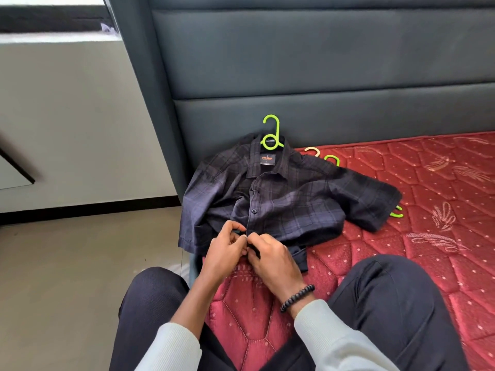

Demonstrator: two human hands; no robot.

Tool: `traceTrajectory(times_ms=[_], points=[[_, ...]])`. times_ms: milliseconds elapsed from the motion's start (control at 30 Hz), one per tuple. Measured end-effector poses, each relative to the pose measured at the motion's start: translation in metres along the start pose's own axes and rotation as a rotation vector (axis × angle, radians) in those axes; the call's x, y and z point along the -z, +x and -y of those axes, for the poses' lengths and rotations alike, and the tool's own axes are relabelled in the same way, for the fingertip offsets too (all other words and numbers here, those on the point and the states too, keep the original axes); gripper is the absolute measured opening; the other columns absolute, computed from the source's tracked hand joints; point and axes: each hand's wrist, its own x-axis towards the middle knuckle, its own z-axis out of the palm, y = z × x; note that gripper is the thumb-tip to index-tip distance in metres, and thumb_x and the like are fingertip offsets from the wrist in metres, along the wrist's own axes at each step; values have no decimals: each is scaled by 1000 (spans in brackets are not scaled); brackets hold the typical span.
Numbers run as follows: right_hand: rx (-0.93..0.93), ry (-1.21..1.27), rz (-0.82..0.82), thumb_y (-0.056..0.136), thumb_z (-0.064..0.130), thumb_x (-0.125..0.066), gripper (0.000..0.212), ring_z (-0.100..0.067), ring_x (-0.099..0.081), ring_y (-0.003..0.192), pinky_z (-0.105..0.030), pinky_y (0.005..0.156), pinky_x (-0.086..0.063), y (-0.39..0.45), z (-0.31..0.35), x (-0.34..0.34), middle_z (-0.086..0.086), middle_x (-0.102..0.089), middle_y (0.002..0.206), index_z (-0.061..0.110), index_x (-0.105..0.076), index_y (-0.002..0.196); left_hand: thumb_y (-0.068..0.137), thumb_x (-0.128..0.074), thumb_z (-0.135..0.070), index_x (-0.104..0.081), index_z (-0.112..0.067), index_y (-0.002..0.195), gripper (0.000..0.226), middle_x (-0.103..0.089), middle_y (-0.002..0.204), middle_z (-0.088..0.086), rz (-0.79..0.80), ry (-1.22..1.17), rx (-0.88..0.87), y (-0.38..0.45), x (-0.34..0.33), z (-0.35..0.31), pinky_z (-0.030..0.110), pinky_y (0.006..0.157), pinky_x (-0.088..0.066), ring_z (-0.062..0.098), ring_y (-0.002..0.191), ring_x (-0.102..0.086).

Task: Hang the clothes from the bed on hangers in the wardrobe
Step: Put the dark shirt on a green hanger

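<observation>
The fingertips of both hands are pinched together on the lower front placket of a dark plaid shirt (281, 199), the left hand (225, 250) holding one edge of the cloth and the right hand (273, 259) the other, so a button appears to be worked through its hole, though the button itself is hidden by the fingers. A button higher on the placket is already closed. The shirt is laid flat, collar away from the person, near the left edge of the red quilted mattress (428, 210), close against the dark padded headboard (294, 62); one sleeve hangs over the mattress's left edge and the hem is bunched up toward the hands. A bright green hanger (271, 132) has been slipped inside the collar, its hook propped against the headboard, which suggests the front is being fastened so that the garment will stay on the hanger when lifted. Spare hangers are partly covered behind the shirt's far shoulder: a cream hook (312, 151) and a green hook (332, 159), with another green tip (397, 212) showing by the sleeve. A beaded bracelet (297, 298) is worn on the right wrist. The wardrobe is not in view, so hanging is judged to remain undone.
</observation>
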Motion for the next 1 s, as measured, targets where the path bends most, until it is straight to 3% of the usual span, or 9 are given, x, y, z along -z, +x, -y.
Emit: traceTrajectory(times_ms=[100, 167, 300, 467, 567, 700, 767, 867, 1000], points=[[41, -7, -19, 99, 26, -54, 5, -22, -60, 77, -36, 66, -51, 1, 0, 2, 0, -55, 89, 28, -50, 101, 94, -64, -24, -62, -24, 99, 5, -64, 63, -4, -48, -72, -29, -1, -3, -4, 48, 81, -56, 11, 62, -66], [53, -14, -27, 98, 24, -54, 6, -21, -58, 73, -38, 64, -52, 1, -1, 3, 0, -52, 86, 27, -49, 98, 92, -68, -31, -61, -23, 99, 13, -61, 60, -6, -43, -85, -39, -1, -4, -6, 47, 79, -57, 11, 61, -64], [77, -30, -59, 94, 20, -60, 10, -23, -60, 69, -32, 58, -49, -1, -1, 5, 1, -53, 84, 25, -53, 98, 91, -68, -15, -57, -24, 103, 19, -65, 60, -5, -85, -47, -50, 3, -6, -3, 48, 78, -56, 13, 62, -66], [27, -39, -239, 87, 19, -69, 23, -20, -58, 60, -29, 50, -45, 3, -1, 5, 3, -52, 76, 24, -47, 85, 89, -66, -6, -53, -24, 103, 26, -71, 64, 4, -200, -165, -7, -1, -13, -11, 35, 71, -59, 18, 60, -72], [42, -70, -303, 84, 16, -73, 25, -20, -57, 58, -32, 49, -47, 4, -3, 4, 3, -52, 74, 22, -49, 83, 87, -63, -1, -55, -21, 101, 25, -71, 64, 9, -212, -293, 69, 3, -15, -8, 37, 71, -59, 23, 59, -71], [65, -107, -376, 87, 22, -61, 13, -18, -56, 57, -30, 49, -45, 7, -5, 3, 3, -52, 72, 21, -49, 81, 90, -58, 2, -55, -15, 105, 23, -68, 63, 9, -180, -430, 128, 8, -18, -8, 33, 62, -56, 21, 58, -68], [-15, -69, -388, 86, 24, -56, 9, -20, -57, 61, -33, 51, -47, 9, -3, 1, 2, -54, 74, 20, -49, 82, 87, -59, 0, -56, -21, 101, 25, -67, 61, 5, -201, -384, 110, 6, -20, -13, 31, 59, -57, 19, 57, -67], [-256, 145, -374, 81, 14, -65, 17, -16, -53, 69, -32, 62, -44, 13, 2, -2, 7, -53, 78, 20, -49, 82, 85, -61, -4, -54, -28, 99, 28, -62, 55, -1, -225, -239, 26, -1, -26, -17, 34, 61, -55, 14, 53, -60], [-395, 328, -439, 78, 6, -69, 23, -9, -55, 67, -21, 64, -38, 20, -1, 4, 9, -60, 74, 22, -53, 81, 94, -61, -16, -50, -30, 104, 21, -67, 72, 2, -200, -161, -112, -6, -26, -11, 37, 70, -51, 15, 68, -64]])
